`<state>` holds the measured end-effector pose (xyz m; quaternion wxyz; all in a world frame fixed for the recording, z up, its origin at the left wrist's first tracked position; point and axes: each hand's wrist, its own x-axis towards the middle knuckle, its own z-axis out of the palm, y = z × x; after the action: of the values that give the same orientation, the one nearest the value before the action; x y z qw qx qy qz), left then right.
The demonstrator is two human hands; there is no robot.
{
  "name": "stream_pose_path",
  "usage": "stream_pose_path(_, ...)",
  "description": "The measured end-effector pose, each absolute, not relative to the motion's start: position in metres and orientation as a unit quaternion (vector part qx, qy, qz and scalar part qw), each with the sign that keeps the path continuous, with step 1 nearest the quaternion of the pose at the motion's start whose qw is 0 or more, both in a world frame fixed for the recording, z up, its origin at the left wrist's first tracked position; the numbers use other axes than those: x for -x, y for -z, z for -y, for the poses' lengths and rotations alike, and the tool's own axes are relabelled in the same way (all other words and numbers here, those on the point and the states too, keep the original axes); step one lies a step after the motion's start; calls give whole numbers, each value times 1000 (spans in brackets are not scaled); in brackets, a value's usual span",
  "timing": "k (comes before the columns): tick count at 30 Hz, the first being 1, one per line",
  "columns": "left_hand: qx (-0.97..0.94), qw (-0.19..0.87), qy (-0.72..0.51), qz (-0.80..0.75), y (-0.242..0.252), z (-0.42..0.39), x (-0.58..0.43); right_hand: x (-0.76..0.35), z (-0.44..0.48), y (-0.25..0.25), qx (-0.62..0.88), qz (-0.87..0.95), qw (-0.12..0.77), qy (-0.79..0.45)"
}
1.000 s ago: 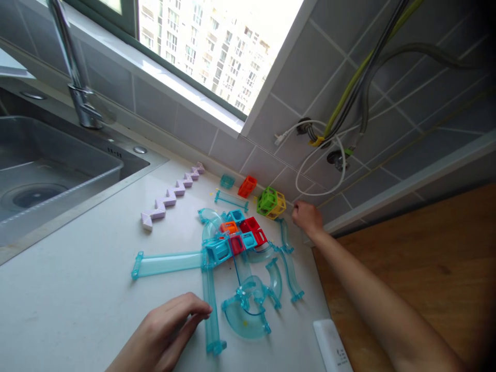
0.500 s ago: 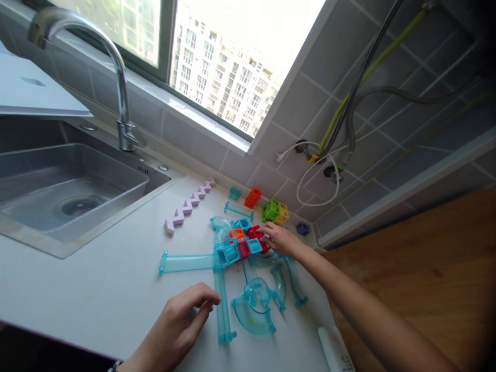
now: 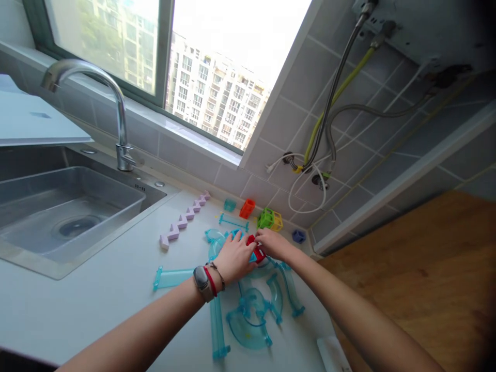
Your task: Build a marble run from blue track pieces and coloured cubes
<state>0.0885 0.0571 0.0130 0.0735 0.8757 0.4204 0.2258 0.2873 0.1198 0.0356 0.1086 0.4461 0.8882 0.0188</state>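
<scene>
My left hand, a watch and bracelets on its wrist, lies over the cluster of toy track blocks, its fingers curled on them. Most of the blue and orange blocks are hidden beneath it. At the cluster's right side, my right hand has its fingertips closed on a red block. Around both hands spread clear blue marble-run pieces: a straight track toward me, another straight track to the left, a round curved piece, and curved tracks on the right.
Behind stand an orange block, a green block, a yellow block and a dark blue block. A lilac zigzag strip lies near the sink. A white object lies at the counter's right edge.
My left hand has moved forward and right from beside the straight track onto the block cluster. My right hand remains at the red block. The view has tilted up slightly.
</scene>
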Motion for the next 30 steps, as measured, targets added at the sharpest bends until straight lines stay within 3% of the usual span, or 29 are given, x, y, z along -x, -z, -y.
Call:
stream_pose_path(5, -885, 105, -212, -400, 14, -69, -87, -288, -116, -36, -427, -893, 134, -42)
stream_pose_path(15, -889, 96, -219, -392, 14, -71, -84, -288, -116, -36, -411, -898, 158, -25)
stream_pose_path(30, -887, 101, -230, -388, 15, -69, -81, -334, -132, -22, -486, -865, 108, 58)
